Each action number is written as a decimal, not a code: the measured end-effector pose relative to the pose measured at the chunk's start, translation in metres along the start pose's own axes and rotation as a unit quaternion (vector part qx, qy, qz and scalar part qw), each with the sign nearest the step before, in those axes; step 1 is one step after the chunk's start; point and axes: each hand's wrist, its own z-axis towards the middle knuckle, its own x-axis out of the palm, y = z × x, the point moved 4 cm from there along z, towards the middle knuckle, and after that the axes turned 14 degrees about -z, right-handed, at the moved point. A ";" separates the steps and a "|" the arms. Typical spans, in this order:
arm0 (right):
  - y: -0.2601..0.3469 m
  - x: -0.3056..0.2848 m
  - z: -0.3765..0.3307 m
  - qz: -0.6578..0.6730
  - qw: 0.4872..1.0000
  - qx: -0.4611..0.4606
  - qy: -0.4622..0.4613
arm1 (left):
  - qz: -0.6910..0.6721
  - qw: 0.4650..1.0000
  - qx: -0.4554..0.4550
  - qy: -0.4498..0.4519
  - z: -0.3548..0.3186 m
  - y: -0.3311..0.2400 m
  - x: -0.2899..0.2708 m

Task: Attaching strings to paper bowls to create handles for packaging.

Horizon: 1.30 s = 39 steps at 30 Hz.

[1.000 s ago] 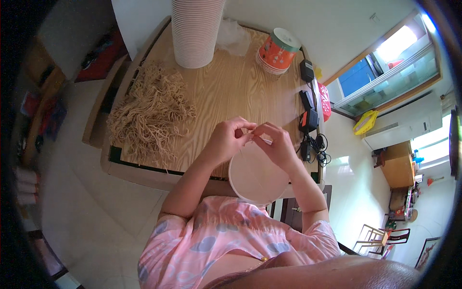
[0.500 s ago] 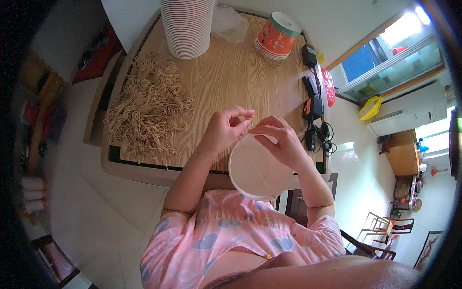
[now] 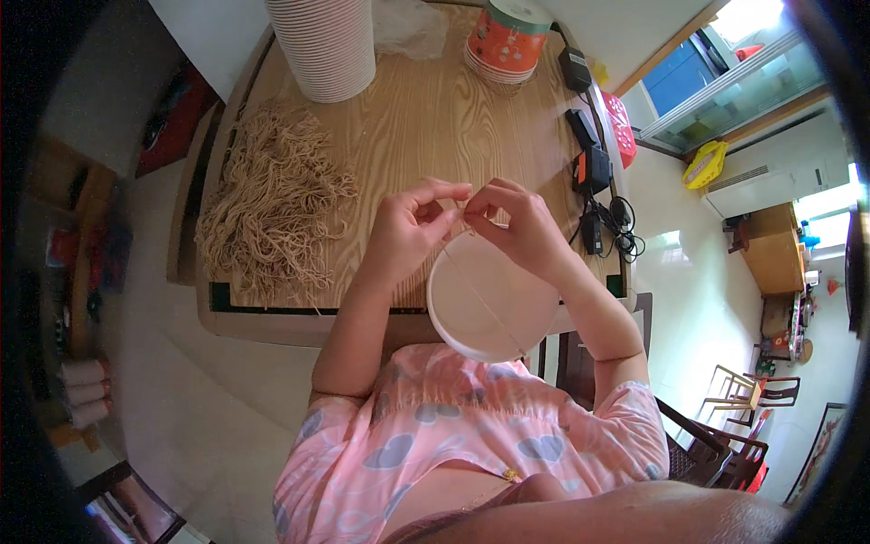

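Observation:
A white paper bucket (image 3: 494,304) sits at the table's near edge, its open mouth facing up at me. Across that mouth runs a thin beige string (image 3: 480,288), fixed at the near rim and reaching the far rim. At the far rim my left hand (image 3: 412,222) pinches the string between thumb and forefinger. Close beside it, fingertips almost touching, my right hand (image 3: 517,222) pinches the string too. The exact loop or knot between the fingers is too small to make out. Left of my hands lies a loose pile of beige strings (image 3: 272,195).
A tall stack of white paper buckets (image 3: 324,54) stands at the far left of the table (image 3: 408,118). Orange printed buckets (image 3: 507,43) are stacked at the far right, with a clear plastic bag (image 3: 408,27) between. Black power adapters (image 3: 593,170) and coiled cables (image 3: 621,227) line the right edge.
My hands have come closer together at the far rim, and my right fingers have curled in more. The whole view has shifted slightly.

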 end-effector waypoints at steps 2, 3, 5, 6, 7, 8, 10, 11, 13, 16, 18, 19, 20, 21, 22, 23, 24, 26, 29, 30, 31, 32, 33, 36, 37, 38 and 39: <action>-0.006 -0.001 0.000 0.018 1.000 0.020 0.001 | 0.020 1.000 -0.007 -0.008 0.000 0.004 -0.004; -0.010 -0.002 -0.001 0.034 0.999 0.039 0.003 | 0.020 1.000 -0.007 -0.008 0.001 0.006 -0.005; -0.011 -0.002 -0.002 0.029 0.999 0.042 0.018 | 0.008 1.000 -0.015 -0.008 0.001 0.009 -0.006; -0.011 -0.001 -0.004 0.024 0.998 0.046 0.034 | 0.008 1.000 -0.017 -0.007 0.001 0.009 -0.005; -0.010 -0.001 -0.004 0.024 0.998 0.047 0.034 | -0.001 1.000 -0.017 -0.007 0.002 0.008 -0.004; -0.007 0.000 -0.004 0.016 0.999 0.030 0.030 | -0.010 1.000 -0.016 -0.007 0.002 0.008 -0.003; -0.004 0.002 -0.004 0.009 1.000 0.013 0.025 | -0.008 1.000 -0.003 -0.004 0.002 0.006 -0.002; -0.003 0.001 -0.003 -0.027 1.000 -0.002 0.008 | -0.006 1.000 0.011 -0.002 0.002 0.004 -0.001; -0.002 0.001 -0.003 -0.062 0.998 -0.015 -0.011 | -0.010 1.000 0.009 0.000 0.003 0.003 0.000; -0.003 0.002 -0.005 -0.091 0.995 -0.018 -0.028 | -0.009 1.000 0.007 0.002 0.001 -0.002 0.001; 0.002 0.000 -0.007 -0.121 0.991 -0.034 -0.037 | -0.002 1.000 0.007 0.004 0.000 -0.003 0.000; 0.003 0.000 -0.007 -0.120 0.991 -0.034 -0.038 | -0.008 1.000 0.009 0.005 -0.001 -0.002 -0.001; 0.003 0.001 -0.006 -0.111 0.993 -0.030 -0.036 | -0.014 1.000 0.011 0.006 -0.001 -0.001 -0.001; 0.003 0.002 -0.005 -0.102 0.994 -0.025 -0.034 | -0.014 1.000 0.010 0.008 -0.001 -0.002 0.000; 0.004 0.002 -0.005 -0.102 0.994 -0.023 -0.036 | -0.017 1.000 0.008 0.003 -0.002 -0.003 0.002; 0.003 0.002 -0.005 -0.097 0.995 -0.013 -0.033 | -0.019 1.000 0.007 -0.002 -0.002 -0.004 0.003; 0.003 0.002 -0.005 -0.092 0.995 -0.005 -0.030 | -0.019 1.000 0.007 -0.001 -0.002 -0.005 0.003; 0.004 0.000 -0.007 -0.086 0.996 -0.003 -0.030 | -0.009 1.000 0.015 0.004 -0.003 -0.007 0.002; 0.006 0.002 -0.011 -0.084 0.996 -0.011 -0.027 | 0.002 1.000 0.012 -0.005 -0.003 -0.007 0.001; 0.007 0.004 -0.012 -0.087 0.996 -0.021 -0.025 | 0.002 1.000 0.012 -0.005 -0.003 -0.007 0.001; 0.005 0.006 -0.011 -0.087 0.996 -0.021 -0.025 | -0.008 1.000 0.008 0.003 -0.003 -0.006 0.001; 0.002 0.008 -0.010 -0.079 0.996 -0.024 -0.030 | -0.017 1.000 0.005 0.010 -0.004 -0.005 0.001; 0.000 0.009 -0.010 -0.072 0.996 -0.028 -0.035 | -0.018 1.000 0.004 0.011 -0.003 -0.005 0.001; -0.005 0.009 -0.011 -0.043 0.999 0.000 -0.027 | -0.030 0.999 0.000 0.014 -0.002 0.000 0.001; -0.005 0.008 -0.011 -0.042 0.999 -0.001 -0.026 | -0.013 1.000 -0.007 0.003 -0.001 0.003 -0.001; -0.003 0.005 -0.010 -0.060 0.997 -0.009 -0.039 | 0.004 1.000 -0.014 -0.008 -0.001 0.005 -0.003; -0.002 0.002 -0.010 -0.078 0.995 -0.015 -0.053 | 0.005 1.000 -0.014 -0.008 -0.001 0.007 -0.004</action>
